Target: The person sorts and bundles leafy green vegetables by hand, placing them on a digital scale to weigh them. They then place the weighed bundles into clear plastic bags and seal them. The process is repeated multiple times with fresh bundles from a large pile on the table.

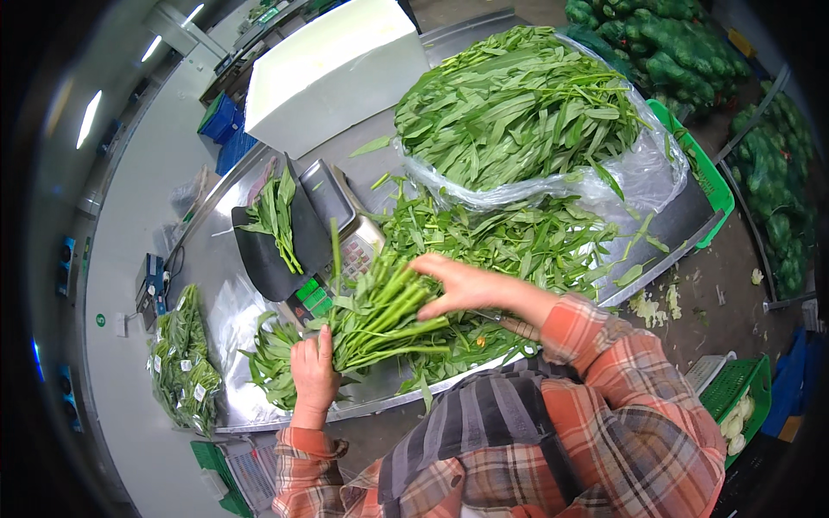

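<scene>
My left hand is closed around a bunch of leafy greens, which look like water spinach. The leaves hang past it to the left and the stems point right. At the stem ends, my right hand has thumb and fingers spread; whether it touches the stems is hard to tell. Under my right wrist lies a tool with a wooden handle, its other end partly hidden by leaves. Loose greens cover the metal table beyond my hands. A small bunch rests in a black scoop-shaped tray.
Beside the tray stands a digital scale. A large heap of greens sits in clear plastic at the back, near a white foam box. Bagged greens lie at left. Green net sacks and a green crate are at right.
</scene>
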### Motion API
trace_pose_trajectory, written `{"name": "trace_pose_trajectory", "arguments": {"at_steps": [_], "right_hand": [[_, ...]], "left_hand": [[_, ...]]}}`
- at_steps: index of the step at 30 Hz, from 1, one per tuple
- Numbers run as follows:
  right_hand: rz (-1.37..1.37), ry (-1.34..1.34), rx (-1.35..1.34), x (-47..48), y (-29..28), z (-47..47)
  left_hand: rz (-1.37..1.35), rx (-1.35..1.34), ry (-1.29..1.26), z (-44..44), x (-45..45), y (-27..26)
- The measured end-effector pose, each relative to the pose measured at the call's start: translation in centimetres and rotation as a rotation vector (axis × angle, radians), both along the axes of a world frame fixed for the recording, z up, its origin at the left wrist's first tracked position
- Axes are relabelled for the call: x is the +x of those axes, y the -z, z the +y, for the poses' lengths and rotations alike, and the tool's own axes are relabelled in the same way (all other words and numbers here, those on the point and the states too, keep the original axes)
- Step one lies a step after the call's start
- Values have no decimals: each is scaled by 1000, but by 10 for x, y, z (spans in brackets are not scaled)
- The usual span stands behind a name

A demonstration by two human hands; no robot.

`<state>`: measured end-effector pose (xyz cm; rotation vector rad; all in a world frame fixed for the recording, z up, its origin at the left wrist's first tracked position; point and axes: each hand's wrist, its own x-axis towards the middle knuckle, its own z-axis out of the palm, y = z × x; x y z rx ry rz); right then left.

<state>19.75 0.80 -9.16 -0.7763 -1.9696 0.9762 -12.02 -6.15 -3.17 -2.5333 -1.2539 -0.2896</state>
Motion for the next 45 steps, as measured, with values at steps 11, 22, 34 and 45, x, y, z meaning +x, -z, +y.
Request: {"name": "trace_pose_trajectory", "arguments": {"at_steps": [11, 22, 34, 45], "right_hand": [[-280, 237, 67, -9, -48, -1], [417, 163, -439, 63, -60, 47], [-51, -538, -399, -21, -130, 70], [242, -493, -653, -12, -129, 49]], "left_hand": [[346, 15, 37, 4, 11, -37], [-311, -36, -86, 21, -33, -34], [-352, -217, -52, 37, -33, -30], [-427, -144, -163, 30, -37, -30]]}}
